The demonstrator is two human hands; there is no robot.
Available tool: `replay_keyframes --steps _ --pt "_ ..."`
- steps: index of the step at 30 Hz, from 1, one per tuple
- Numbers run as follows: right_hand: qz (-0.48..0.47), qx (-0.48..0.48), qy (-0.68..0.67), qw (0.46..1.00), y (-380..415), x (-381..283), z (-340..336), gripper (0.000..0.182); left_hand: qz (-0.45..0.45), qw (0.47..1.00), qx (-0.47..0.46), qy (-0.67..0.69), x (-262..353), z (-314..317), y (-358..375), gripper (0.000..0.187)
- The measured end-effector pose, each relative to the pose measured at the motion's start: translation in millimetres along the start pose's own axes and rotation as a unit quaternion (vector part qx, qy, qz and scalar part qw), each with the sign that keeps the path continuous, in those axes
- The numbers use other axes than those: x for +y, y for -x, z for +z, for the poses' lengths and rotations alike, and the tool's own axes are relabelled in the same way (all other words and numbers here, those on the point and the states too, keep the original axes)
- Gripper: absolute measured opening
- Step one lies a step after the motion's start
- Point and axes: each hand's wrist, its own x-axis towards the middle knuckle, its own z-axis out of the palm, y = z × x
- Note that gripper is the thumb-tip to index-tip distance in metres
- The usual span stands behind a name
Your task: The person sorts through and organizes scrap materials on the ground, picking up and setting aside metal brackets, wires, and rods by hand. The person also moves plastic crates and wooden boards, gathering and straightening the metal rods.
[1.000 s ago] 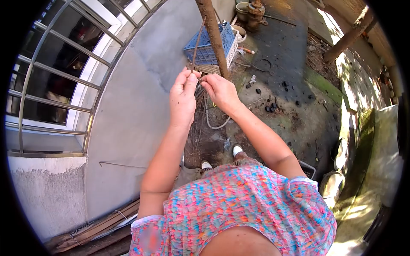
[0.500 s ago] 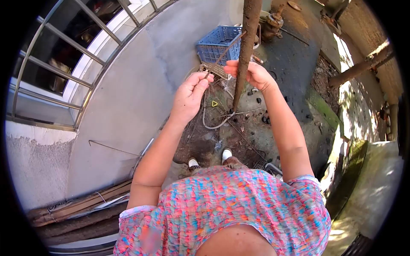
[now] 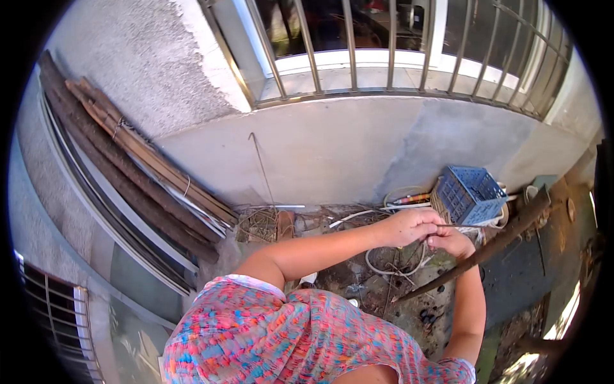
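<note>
My left hand point(image 3: 409, 228) is closed in a pinch on a thin rusty rod point(image 3: 464, 226), which points right toward a long brown pole point(image 3: 492, 248). Just below it, my right hand point(image 3: 453, 242) has its fingers bent together close to the left fingertips; whatever they hold is too small to make out. The pole slants across in front of my right forearm, its lower end near the ground. Behind the rod stands a blue plastic crate point(image 3: 470, 200).
Wooden poles point(image 3: 144, 163) lean at the left against the grey wall point(image 3: 332, 150). A hooked wire point(image 3: 262, 168) rests on that wall beneath a barred window point(image 3: 348, 48). A pale hose point(image 3: 384, 272) lies looped on the littered ground.
The view has swung left, bringing the window and leaning poles into fuller view. My right hand has come from beside the pole to my left hand, its fingers now bent together.
</note>
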Motion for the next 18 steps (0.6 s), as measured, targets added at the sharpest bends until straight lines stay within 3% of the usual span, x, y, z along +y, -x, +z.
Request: replay_keyframes --steps 1,2,4,5,6,8,10,12,14,17,18 --pt "-0.041 0.039 0.011 0.998 -4 -4 3 0.017 -0.001 1.000 0.016 -0.003 -4 0 1 0.014" --pt "-0.081 0.080 0.020 0.993 -5 -4 4 0.015 0.079 0.993 0.059 -0.071 -8 2 2 0.014" --pt "-0.119 0.164 0.034 0.979 -8 6 -19 0.015 0.156 0.971 0.110 -0.140 -11 4 9 0.014" --pt "-0.166 0.266 0.098 0.944 -11 24 -41 0.015 0.083 0.993 0.071 -0.039 -4 1 17 0.014" --pt "-0.161 0.345 0.048 0.924 -7 26 -52 0.017 0.008 0.997 0.033 0.062 4 -4 26 0.014" --pt "-0.178 0.467 0.070 0.864 4 50 -89 0.019 -0.051 0.998 0.028 0.014 12 -15 50 0.014" --pt "-0.185 0.556 0.127 0.801 16 83 -130 0.023 -0.034 0.996 0.065 -0.052 16 -27 74 0.015" --pt "-0.141 0.604 0.150 0.770 37 81 -137 0.025 -0.036 0.990 0.122 -0.067 30 -40 102 0.017" --pt "-0.155 0.632 0.111 0.752 40 70 -121 0.028 -0.098 0.976 0.196 0.015 42 -52 131 0.018" --pt "-0.167 0.611 0.168 0.755 42 69 -112 0.029 -0.139 0.940 0.310 0.007 52 -73 176 0.021" --pt "-0.184 0.627 0.224 0.723 42 67 -104 0.030 -0.140 0.925 0.352 0.028 72 -76 186 0.021"
